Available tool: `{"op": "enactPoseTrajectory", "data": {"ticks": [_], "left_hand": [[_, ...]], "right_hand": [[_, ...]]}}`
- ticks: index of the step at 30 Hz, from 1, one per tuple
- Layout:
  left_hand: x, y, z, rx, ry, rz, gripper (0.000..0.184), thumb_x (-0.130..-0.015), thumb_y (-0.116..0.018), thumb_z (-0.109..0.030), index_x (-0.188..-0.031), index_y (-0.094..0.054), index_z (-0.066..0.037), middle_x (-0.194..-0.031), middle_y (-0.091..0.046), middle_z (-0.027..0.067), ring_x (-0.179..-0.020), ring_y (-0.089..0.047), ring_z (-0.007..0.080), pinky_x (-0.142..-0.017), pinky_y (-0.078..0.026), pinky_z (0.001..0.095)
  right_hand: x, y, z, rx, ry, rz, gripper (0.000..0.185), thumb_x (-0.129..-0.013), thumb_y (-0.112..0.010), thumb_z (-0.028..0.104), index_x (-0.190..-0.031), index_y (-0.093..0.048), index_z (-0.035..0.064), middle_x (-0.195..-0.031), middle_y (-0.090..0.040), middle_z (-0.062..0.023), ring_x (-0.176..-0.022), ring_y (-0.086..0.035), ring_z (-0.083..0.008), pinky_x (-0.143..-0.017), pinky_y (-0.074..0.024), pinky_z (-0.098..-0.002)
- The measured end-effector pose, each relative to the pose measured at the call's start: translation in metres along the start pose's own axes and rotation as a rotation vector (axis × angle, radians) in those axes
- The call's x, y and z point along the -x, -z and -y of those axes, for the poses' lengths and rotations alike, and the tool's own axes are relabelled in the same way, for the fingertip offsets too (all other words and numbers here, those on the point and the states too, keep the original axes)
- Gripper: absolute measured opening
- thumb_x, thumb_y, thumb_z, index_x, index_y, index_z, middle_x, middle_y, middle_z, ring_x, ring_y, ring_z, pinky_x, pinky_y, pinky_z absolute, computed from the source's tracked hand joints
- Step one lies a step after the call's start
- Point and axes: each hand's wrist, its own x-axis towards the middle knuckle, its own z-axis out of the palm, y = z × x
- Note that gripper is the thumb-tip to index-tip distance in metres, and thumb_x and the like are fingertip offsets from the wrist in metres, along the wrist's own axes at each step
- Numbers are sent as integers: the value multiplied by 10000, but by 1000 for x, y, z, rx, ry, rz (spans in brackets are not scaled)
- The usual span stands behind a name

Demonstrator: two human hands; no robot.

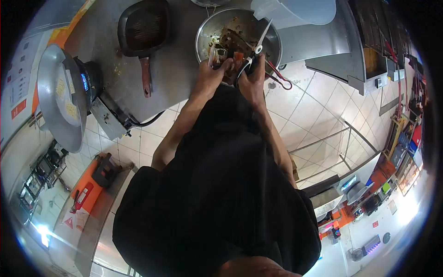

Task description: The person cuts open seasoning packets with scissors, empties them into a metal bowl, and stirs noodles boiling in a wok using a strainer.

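Note:
My right hand (253,78) is closed around a pair of scissors (264,36) with white and black handles, their blades pointing away over a metal bowl (199,44). In my left hand (213,78), fingers pinch a small clear plastic packet (220,54) above the near side of that bowl. A small orange-red piece (238,56) shows between my two hands; I cannot tell whether it belongs to the packet. Dark, oily bits coat the bowl's inside. Red-handled tongs (279,77) lean out over the bowl's right rim.
Left of the bowl, a square grill pan (144,27) rests on the steel counter (177,60). A translucent plastic container (300,13) stands at the back right. Far left, a large metal wok (50,99) sits on a burner. Tiled floor (318,104) lies beyond the counter's edge.

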Motion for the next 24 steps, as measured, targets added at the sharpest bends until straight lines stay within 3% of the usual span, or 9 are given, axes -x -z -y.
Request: {"op": "enactPoseTrajectory", "data": {"ticks": [3, 5, 11, 13, 15, 17, 18, 21, 24], "left_hand": [[4, -6, -10, -86, 17, -81, 197, -850, -706, -168, -969, -648, -22, -785, -636, 35, -669, -604, 100, -519, -480, 239], [-3, -8, 6, -41, -33, -92, 199, -841, -717, -171, -947, -656, -14, -776, -642, 38, -657, -598, 97, -525, -467, 233], [2, -11, -8, -56, -218, -114, 209, -824, -727, -140, -922, -682, 39, -782, -673, 39, -644, -583, 65, -539, -450, 235], [3, -7, -9, -174, -221, -113, 215, -824, -731, -153, -909, -683, 38, -774, -671, 36, -649, -582, 60, -535, -449, 235], [-4, 2, -1, -96, 26, -53, 244, -829, -736, -204, -920, -688, 18, -773, -671, 35, -635, -608, 76, -506, -462, 235], [-8, 12, 2, 13, 56, 36, 235, -835, -730, -203, -927, -693, 10, -759, -664, 28, -614, -598, 78, -495, -460, 234], [-9, 17, 2, 122, 87, 125, 226, -841, -724, -202, -934, -698, 2, -744, -657, 20, -593, -588, 80, -484, -457, 233], [-11, 28, -2, 26, 84, 233, 244, -857, -714, -261, -891, -698, -20, -686, -618, 14, -550, -552, 83, -451, -455, 249], [-11, 25, -7, 119, 132, 222, 284, -898, -661, -292, -884, -692, -10, -665, -600, 15, -528, -541, 84, -421, -436, 253]], "right_hand": [[2, 0, 5, -110, -43, -15, 420, -832, -599, -26, -1200, -398, -4, -953, -585, -121, -770, -579, -190, -678, -479, -316], [0, 1, 13, 210, 174, -24, 441, -798, -627, -7, -1180, -406, 2, -915, -596, -162, -762, -610, -278, -668, -486, -363], [7, 4, 10, 376, 159, 81, 489, -714, -649, -8, -1139, -407, -9, -873, -591, -228, -773, -586, -453, -645, -471, -453], [6, 3, 13, 351, 158, 55, 474, -725, -641, -14, -1137, -408, -13, -868, -592, -215, -761, -590, -435, -646, -470, -444], [3, 4, 20, 331, 158, 26, 458, -735, -634, -20, -1134, -409, -17, -863, -594, -203, -749, -593, -418, -646, -468, -435], [0, 5, 30, 276, 138, -59, 417, -756, -612, -41, -1125, -418, -16, -855, -586, -184, -746, -599, -367, -652, -468, -395], [0, 8, 27, 361, 159, -75, 359, -785, -580, -62, -1108, -431, -13, -867, -588, -167, -749, -603, -281, -651, -460, -344], [-2, 7, 21, 130, 73, -82, 333, -801, -563, -64, -1105, -439, -8, -874, -585, -165, -749, -598, -231, -645, -455, -328], [-3, 9, 22, 187, 63, -40, 295, -811, -545, -71, -1080, -442, -3, -874, -580, -161, -750, -588, -205, -640, -452, -329]]}}
